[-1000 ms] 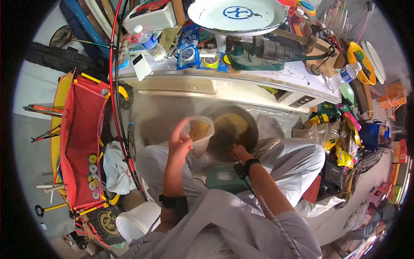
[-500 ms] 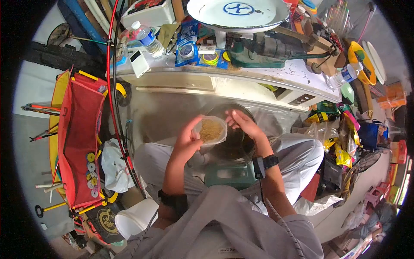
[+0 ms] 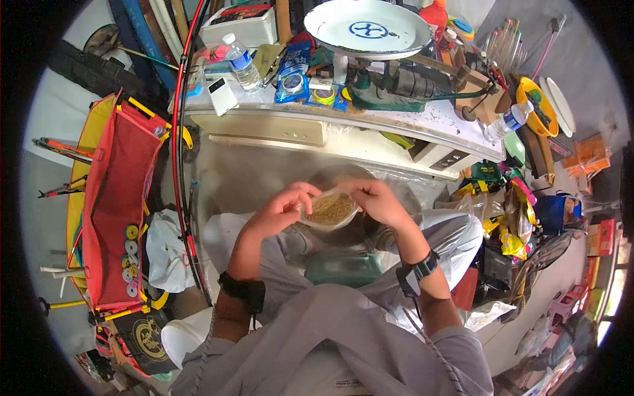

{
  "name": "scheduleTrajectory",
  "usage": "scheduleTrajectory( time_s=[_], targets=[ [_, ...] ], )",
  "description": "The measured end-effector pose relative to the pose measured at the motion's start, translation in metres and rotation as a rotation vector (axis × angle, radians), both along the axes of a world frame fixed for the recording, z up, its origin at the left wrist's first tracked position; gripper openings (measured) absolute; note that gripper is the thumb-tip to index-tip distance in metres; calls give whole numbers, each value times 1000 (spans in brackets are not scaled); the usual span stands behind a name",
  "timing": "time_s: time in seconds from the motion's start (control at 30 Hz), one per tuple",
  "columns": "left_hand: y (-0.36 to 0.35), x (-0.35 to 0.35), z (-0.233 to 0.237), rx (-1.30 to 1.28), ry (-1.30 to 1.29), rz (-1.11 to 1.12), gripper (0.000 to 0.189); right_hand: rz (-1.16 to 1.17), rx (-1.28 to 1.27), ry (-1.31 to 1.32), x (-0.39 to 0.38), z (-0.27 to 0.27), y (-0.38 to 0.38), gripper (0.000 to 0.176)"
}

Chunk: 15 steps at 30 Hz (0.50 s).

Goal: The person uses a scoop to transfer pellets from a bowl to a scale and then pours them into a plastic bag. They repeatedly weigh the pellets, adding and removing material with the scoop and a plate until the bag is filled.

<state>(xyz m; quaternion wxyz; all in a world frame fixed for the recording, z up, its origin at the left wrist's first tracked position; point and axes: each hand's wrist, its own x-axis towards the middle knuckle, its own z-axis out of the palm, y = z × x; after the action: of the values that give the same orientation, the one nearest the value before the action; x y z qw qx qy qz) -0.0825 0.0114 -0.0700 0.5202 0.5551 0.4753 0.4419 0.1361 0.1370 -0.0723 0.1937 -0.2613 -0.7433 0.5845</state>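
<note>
A small translucent plastic tub holding tan granules is between my two hands, above my lap. My left hand grips its left side, with curled fingers at the rim. On the opposite side, my right hand pinches the upper right rim. Beneath and behind the tub is a round metal basin, partly covered by the tub and hands; its contents are hard to make out. A green plastic box stands between my legs, nearest my body.
Ahead runs a cluttered white bench with a pan scale, a green power tool and a water bottle. On my left stand a red fabric bag and upright rods. Plastic packages crowd the right.
My right hand has come in from apart and taken hold of the tub's right rim. The tub has moved slightly right and down; my left hand still grips it.
</note>
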Motion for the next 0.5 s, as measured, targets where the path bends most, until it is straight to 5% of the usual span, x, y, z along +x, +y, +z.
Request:
scheduleTrajectory(
  time_s=[0.03,0.13,0.5],
  targets=[
    [-3,-2,2,49,101,-41,20,-45,-202,-18,3,11,-7,24],
    [-11,-1,15,223,351,5,13,-154,-242,24,3,24,-25,23],
    [-26,42,8,314,328,364,16,-378,-246,29,25,57,-45,21]
  ],
)
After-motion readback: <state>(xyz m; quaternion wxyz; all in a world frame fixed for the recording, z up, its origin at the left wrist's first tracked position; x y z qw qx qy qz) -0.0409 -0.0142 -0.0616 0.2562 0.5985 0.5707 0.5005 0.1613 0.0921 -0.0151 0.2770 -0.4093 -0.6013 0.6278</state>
